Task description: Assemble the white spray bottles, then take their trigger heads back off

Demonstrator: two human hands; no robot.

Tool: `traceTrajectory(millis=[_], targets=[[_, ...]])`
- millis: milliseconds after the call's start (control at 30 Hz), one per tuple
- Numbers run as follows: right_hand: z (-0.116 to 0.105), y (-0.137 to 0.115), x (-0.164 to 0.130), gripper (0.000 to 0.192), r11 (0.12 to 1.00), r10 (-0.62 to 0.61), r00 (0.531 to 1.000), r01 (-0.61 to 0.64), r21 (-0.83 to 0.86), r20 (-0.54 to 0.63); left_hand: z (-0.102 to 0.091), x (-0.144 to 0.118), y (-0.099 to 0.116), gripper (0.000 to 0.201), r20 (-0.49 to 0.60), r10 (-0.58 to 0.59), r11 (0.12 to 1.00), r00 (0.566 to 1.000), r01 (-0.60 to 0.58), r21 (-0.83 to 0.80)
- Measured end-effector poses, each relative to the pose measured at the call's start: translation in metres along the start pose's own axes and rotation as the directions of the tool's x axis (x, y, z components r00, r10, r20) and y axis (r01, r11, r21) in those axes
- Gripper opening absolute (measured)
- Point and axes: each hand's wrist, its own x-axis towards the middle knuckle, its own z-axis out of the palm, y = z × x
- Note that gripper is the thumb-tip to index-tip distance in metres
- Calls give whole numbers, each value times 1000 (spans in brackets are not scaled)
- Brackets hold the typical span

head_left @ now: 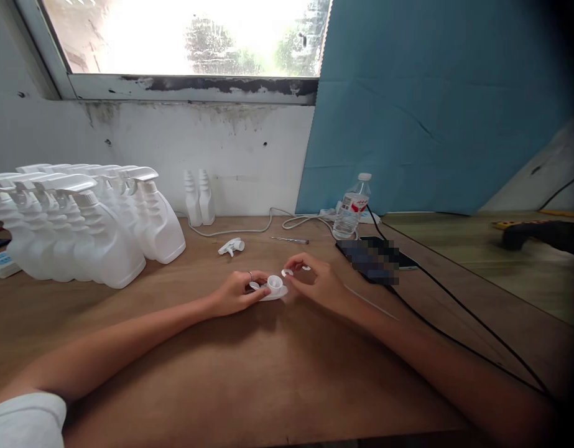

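Observation:
My left hand (235, 294) is closed on a white plastic piece with a round open mouth (275, 286), low over the table. A small white round part (254, 285) shows by its fingers. Just to the right, my right hand (317, 283) pinches a small white ring (287, 272) between thumb and fingertip, apart from the open mouth. Another small white bit (306, 268) shows at its curled fingers; its kind is unclear. Beyond my hands lies a white trigger spray head (231, 246). A thin screwdriver-like tool (290, 239) rests farther back.
White spray bottles (112, 239) stand in rows at the left. Slim white bottles (205, 198) stand against the wall. A clear water bottle (351, 208) and a dark phone (368, 260) are at the right, with black cables (448, 297) running across the table (249, 379).

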Motion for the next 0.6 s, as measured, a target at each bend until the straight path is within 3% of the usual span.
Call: traceTrajectory(millis=[133, 233, 333, 500, 600], targets=[[-1, -15, -4, 15, 989, 32, 999, -33, 142, 10, 2, -2, 4, 31, 59, 44, 999, 997, -43, -6], [-1, -23, -8, 13, 994, 24, 995, -34, 101, 101, 2, -1, 1, 31, 66, 63, 998, 996, -63, -7], [0, -24, -9, 12, 996, -37, 986, 24, 83, 164, 3, -2, -3, 29, 60, 77, 997, 995, -78, 8], [-1, -19, -9, 10, 986, -160, 973, 148, 82, 167, 4, -3, -5, 37, 69, 46, 999, 997, -45, -9], [-1, -18, -10, 7, 974, -226, 952, 225, 27, 205, 5, -4, -4, 38, 14, 75, 997, 997, -75, -4]])
